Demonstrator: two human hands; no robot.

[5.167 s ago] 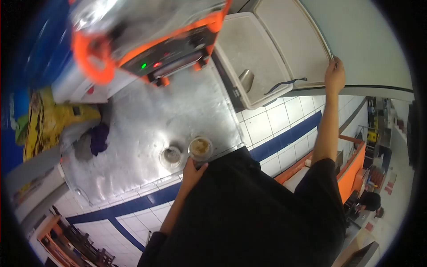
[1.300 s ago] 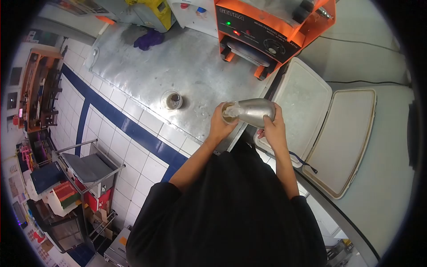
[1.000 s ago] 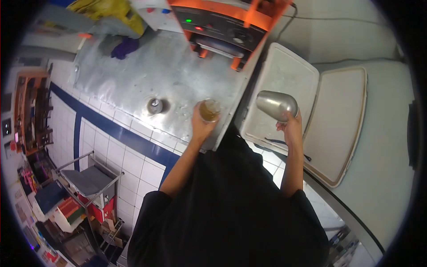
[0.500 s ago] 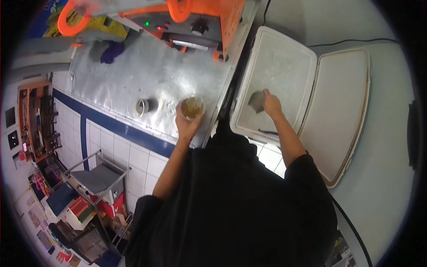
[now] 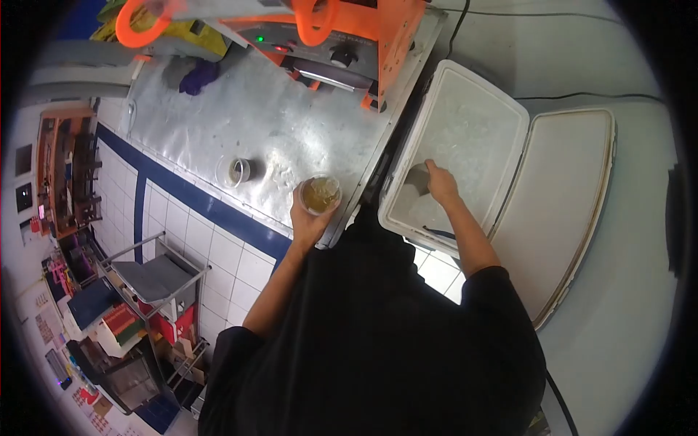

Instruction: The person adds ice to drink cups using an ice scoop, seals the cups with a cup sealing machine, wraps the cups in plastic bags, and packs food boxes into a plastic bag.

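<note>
The counter (image 5: 196, 134) is glossy, uneven sheet metal, the scoop (image 5: 417, 179) duller metal. The held cup (image 5: 320, 196) looks clear, shiny plastic, the cooler (image 5: 486, 88) and lid (image 5: 556, 189) matt plastic. The shirt (image 5: 392, 341) is matt cloth, the rag (image 5: 198, 77) rumpled cloth.

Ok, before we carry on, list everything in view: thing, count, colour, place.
held cup: 1, clear, amber contents, left hand
second cup: 1, clear, on counter
metal vessel: 1, grey, inside cool box
cool box: 1, white, right of counter
lid: 1, off-white, open beside box
machine: 1, orange and black, on counter
cloth: 1, purple, counter's far left
counter: 1, silver, centre
chair: 1, grey, left
floor tiles: many, white and blue, below
background goods: uncountable, mixed, far left
sleeves: 2, black, on arms
left hand: 1, bare, around held cup
right hand: 1, bare, at metal vessel
</note>
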